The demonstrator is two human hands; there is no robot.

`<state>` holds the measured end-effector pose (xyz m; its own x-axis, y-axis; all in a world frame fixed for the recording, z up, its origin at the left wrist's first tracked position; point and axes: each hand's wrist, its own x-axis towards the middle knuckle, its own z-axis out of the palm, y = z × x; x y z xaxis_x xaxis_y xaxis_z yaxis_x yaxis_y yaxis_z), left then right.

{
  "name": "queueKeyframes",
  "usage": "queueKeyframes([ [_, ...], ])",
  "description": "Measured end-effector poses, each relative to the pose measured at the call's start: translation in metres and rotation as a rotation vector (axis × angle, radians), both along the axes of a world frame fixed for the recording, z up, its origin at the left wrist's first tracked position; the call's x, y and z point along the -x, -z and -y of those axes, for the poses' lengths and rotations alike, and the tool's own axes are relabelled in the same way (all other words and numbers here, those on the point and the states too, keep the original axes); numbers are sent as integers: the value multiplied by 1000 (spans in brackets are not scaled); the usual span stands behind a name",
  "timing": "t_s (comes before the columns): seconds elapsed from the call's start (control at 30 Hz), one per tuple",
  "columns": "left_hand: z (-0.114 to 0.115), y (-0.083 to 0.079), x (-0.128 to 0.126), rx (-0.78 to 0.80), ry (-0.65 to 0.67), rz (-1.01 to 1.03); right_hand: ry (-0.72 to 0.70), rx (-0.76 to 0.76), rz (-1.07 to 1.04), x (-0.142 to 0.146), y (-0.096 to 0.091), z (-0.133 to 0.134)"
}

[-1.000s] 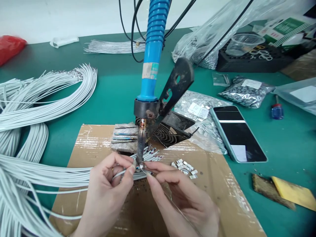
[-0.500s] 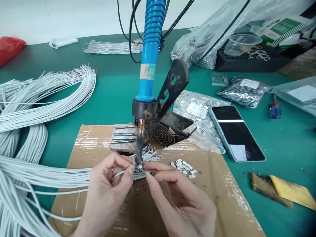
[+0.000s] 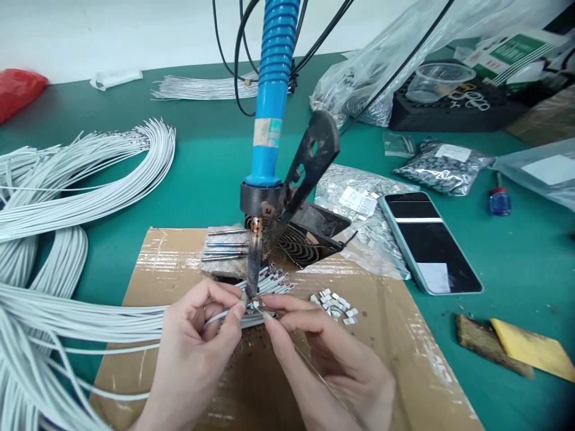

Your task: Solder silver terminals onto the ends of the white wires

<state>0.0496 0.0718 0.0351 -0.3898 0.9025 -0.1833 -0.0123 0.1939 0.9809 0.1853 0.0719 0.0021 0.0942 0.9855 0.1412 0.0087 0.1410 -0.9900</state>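
My left hand [image 3: 197,341] pinches the end of a white wire [image 3: 214,316] between thumb and forefinger, right under the tip of the blue-handled soldering iron [image 3: 268,120]. My right hand [image 3: 327,359] pinches a thin strand of solder wire [image 3: 314,370] and touches its end to the same spot at the iron's tip [image 3: 251,294]. The iron stands fixed in a dark metal holder [image 3: 305,179]. Both hands hover over a taped cardboard sheet [image 3: 404,359]. More stripped wire ends [image 3: 274,280] lie just behind the tip.
Big bundles of white wire [image 3: 67,197] fill the left side. A small pile of metal terminals [image 3: 335,302] lies right of the hands. A phone [image 3: 429,242], bags of parts [image 3: 444,161], a screwdriver [image 3: 499,197] and sponges [image 3: 507,347] lie to the right on the green table.
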Motion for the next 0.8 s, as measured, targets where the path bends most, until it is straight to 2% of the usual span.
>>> queueKeyframes([
  [0.43,3,2,2,2,20,-8,11,-43,54,0,-4,-1],
  [0.8,1,3,1,-11,22,-9,-14,-50,69,-2,2,-2],
])
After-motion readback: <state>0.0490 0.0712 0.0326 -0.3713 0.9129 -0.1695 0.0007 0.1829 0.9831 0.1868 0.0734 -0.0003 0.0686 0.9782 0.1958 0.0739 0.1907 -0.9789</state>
